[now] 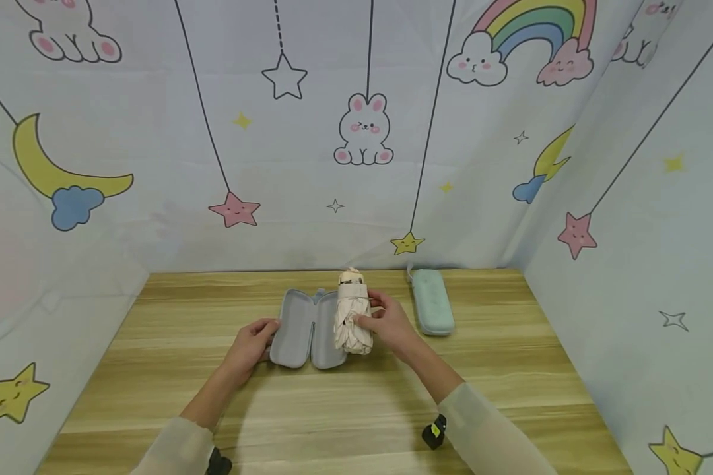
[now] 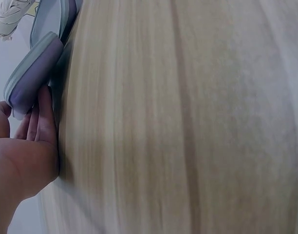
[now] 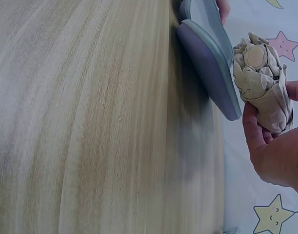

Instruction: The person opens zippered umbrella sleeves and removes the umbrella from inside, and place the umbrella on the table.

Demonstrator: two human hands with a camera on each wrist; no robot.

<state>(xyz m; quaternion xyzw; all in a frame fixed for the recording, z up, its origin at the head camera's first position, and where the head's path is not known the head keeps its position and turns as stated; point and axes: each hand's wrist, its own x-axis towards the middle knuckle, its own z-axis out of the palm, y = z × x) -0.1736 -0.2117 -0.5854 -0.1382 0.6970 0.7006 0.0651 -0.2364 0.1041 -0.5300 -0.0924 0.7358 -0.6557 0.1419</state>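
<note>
A grey zip case (image 1: 292, 330) lies spread open, its two hollow halves facing up. My left hand (image 1: 251, 346) holds the outer edge of its left half; in the left wrist view the thumb is on one side of the case wall (image 2: 34, 73) and the fingers are beneath. Above the right half, a folded cream compact umbrella (image 1: 352, 323) partly hides that half. My right hand (image 1: 395, 326) grips the umbrella from the right, with its thumb in front. The right wrist view shows the umbrella's round end (image 3: 256, 57) amid bunched fabric, apart from the case.
A mint-green closed case (image 1: 432, 301) with a strap loop lies right of my right hand, near the table's back edge. The wooden table (image 1: 333, 422) meets a white patterned cloth (image 1: 309, 152) behind and at the sides. A small black object (image 1: 434, 432) is by the right sleeve.
</note>
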